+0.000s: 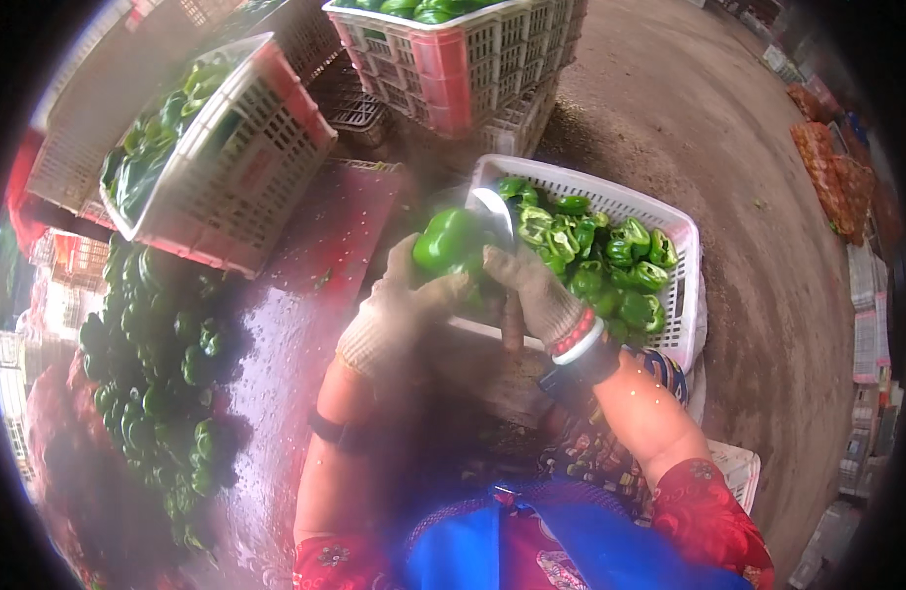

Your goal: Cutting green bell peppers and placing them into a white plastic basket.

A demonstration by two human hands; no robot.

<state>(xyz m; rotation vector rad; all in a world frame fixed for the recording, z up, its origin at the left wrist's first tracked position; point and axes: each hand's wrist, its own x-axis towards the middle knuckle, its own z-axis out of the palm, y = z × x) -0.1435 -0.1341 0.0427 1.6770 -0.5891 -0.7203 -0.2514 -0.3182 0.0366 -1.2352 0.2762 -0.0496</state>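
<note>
A whole green bell pepper (447,240) is gripped in my left hand (394,310), which wears a knitted glove. My right hand (535,289), gloved too, holds a knife with a curved blade (499,210). Its brownish handle (512,324) sticks out below my fist. The blade stands just right of the pepper; whether its edge touches is blurred. Beneath and beyond my hands is a white plastic crate (687,295) with many green peppers (587,237), several of them cut open with pale insides showing. My hands hide its left part.
Left of me, a wet red surface (327,228) bears a long heap of whole green peppers (154,383). A tilted crate of peppers (235,166) rests at its far end. Stacked crates (489,66) stand ahead. Net sacks (832,181) lie on the dirt floor (762,295) at right.
</note>
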